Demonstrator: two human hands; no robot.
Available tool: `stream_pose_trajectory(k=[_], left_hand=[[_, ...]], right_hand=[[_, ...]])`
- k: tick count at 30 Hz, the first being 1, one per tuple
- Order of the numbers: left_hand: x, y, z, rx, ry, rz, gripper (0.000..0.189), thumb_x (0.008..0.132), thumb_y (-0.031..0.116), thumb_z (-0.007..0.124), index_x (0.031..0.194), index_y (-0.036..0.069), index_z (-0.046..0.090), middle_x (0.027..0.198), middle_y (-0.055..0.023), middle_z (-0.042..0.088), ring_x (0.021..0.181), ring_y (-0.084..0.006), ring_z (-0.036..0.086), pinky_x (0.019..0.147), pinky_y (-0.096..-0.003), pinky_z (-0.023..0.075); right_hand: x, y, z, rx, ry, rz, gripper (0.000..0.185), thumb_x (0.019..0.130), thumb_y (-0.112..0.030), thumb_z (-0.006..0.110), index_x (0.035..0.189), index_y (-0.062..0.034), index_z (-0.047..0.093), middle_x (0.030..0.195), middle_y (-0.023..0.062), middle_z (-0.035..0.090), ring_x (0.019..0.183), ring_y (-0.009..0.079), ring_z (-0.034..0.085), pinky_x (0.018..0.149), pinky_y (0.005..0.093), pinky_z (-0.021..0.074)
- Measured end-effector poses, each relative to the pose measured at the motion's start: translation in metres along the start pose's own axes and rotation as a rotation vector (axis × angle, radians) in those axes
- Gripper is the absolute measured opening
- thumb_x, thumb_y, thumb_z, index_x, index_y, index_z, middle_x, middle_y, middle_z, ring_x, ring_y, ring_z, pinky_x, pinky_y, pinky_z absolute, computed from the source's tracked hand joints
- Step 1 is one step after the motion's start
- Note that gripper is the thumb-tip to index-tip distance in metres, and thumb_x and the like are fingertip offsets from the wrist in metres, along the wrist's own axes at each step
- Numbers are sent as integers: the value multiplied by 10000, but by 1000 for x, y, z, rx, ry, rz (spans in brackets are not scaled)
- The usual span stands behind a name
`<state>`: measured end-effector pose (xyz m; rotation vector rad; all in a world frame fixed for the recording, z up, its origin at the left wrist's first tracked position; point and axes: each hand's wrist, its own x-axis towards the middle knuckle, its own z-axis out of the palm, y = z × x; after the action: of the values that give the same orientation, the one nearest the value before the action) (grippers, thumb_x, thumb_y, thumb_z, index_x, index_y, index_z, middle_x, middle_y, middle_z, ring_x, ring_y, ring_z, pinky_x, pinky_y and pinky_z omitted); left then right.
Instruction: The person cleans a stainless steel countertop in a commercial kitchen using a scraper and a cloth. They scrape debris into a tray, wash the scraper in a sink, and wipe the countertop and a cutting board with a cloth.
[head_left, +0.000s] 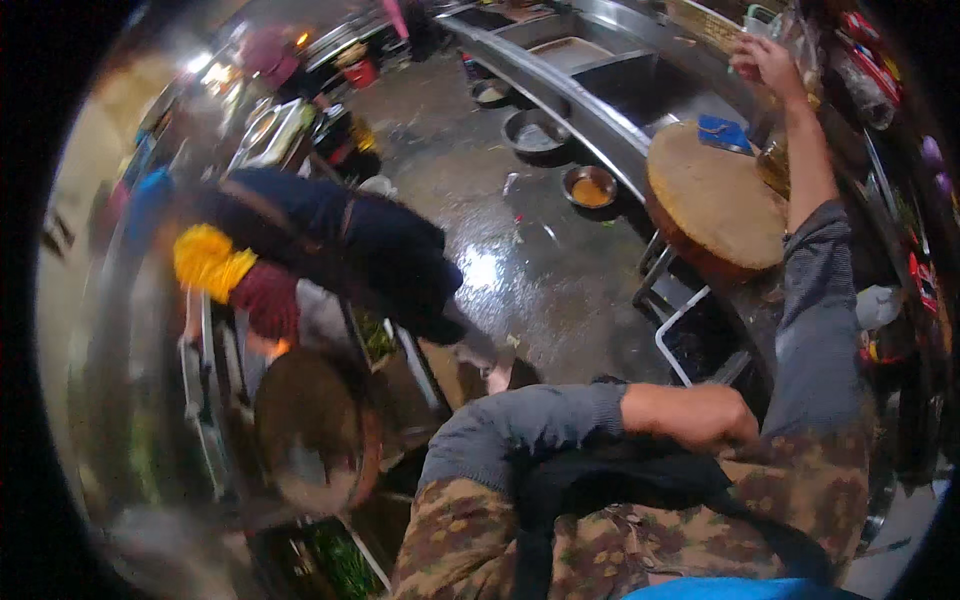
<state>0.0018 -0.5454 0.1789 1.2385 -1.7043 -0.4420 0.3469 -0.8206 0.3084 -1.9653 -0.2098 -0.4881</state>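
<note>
My left hand (705, 420) is folded across my front, by the black strap of my apron (637, 480). Its fingers curl down out of sight. At the upper right, my right hand (765, 66) reaches far out with bent fingers. It is near a pale green handled container (761, 21); whether it touches anything there is unclear. Below that arm is a thick round wooden chopping block (709, 195). On the block lies a flat blue item (724, 133). Beside it, partly behind my forearm, is a jar with amber contents (774, 161).
Steel sinks (592, 56) run along the upper right. Metal bowls, one with orange contents (590, 187), stand on the wet floor (480, 247). A co-worker in dark clothing (337, 232) bends at left near another round block (307, 427). Another person (274, 60) is farther back.
</note>
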Motion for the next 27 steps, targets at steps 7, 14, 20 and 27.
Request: stream_pose_trajectory(k=[7,14,20,27], left_hand=[[-100,-112,-183,318,734,-536,298,872,102,689,1156,38,625,923,-124,656,772,-220,654,661,-327,526],[-222,-129,-241,296,1129,-1154,258,889,136,679,1118,18,659,1015,-151,703,883,-247,701,757,-329,535],[-292,-163,-299,352,1283,-1277,244,905,75,656,1138,4,654,976,-109,710,890,-155,683,763,-281,530],[-358,-204,-406,634,1344,-1228,248,895,88,671,1123,-8,654,999,-154,706,892,-198,693,776,-316,542]], right_hand=[[40,18,124,-82,-253,-265,292,997,-158,483,1245,-39,580,1051,67,671,822,119,640,750,267,527],[90,98,272,-369,-533,-522,264,886,-102,558,1124,-4,615,987,177,641,885,346,637,778,394,514],[137,149,365,-323,-675,-528,291,862,-126,580,1145,-59,596,1034,150,635,899,368,636,773,429,520],[187,204,465,-442,-786,-507,207,816,-122,588,998,-26,563,938,182,603,885,407,609,732,481,499]])
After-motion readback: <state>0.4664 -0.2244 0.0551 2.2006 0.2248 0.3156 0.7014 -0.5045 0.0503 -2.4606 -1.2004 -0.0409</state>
